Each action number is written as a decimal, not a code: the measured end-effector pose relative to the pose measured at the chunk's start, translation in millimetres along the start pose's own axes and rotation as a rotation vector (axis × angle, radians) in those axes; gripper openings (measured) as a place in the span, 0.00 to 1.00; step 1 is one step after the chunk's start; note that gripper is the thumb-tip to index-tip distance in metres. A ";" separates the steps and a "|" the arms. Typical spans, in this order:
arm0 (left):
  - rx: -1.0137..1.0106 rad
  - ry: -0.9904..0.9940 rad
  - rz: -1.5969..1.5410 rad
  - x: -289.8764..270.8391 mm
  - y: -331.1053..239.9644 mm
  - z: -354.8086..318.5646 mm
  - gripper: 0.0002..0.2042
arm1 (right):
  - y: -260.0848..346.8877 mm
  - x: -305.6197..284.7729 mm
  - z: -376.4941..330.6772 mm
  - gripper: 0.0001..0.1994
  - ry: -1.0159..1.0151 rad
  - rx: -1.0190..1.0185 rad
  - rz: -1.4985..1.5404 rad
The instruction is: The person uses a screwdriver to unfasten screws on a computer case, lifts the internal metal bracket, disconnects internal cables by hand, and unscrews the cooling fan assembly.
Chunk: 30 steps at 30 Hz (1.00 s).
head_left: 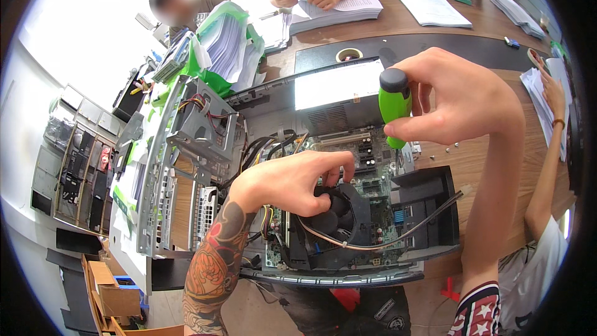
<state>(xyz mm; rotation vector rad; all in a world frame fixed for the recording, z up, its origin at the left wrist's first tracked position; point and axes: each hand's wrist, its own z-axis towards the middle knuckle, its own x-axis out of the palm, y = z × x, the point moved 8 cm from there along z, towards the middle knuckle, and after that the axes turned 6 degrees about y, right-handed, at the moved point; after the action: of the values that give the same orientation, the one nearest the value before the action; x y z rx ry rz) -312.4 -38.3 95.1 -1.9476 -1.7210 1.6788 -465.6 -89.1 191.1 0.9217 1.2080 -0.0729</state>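
An opened desktop computer case [357, 279] lies flat in front of me, its circuit board [377, 206] facing up. My right hand [460, 96] is closed round a screwdriver [392, 101] with a green and black handle, held upright. Its shaft points down at the board's right edge by the black plastic end piece [435, 230]; whether the tip touches a screw is too small to tell. My left hand [289, 180] is curled over the black cooling fan [348, 227], fingers gripping its upper rim. A bundled cable [373, 247] crosses below the fan.
The power supply [339, 109] sits at the case's far side, a metal drive cage [202, 127] at its left. Small screws [457, 145] lie on the wooden table. Beyond are a tape roll [349, 54], paper stacks [336, 12] and a green bag of papers [227, 43]. Other people's arms rest around the table.
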 end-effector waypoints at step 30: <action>-0.007 -0.004 -0.007 1.1 -3.0 3.6 0.18 | -0.5 -0.7 -1.9 0.11 -0.020 -0.003 0.001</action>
<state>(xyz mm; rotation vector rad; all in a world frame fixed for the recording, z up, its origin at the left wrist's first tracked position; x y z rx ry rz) -317.2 -38.4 94.8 -1.9398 -1.7357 1.6783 -467.6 -88.4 191.3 0.9173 1.1887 -0.0793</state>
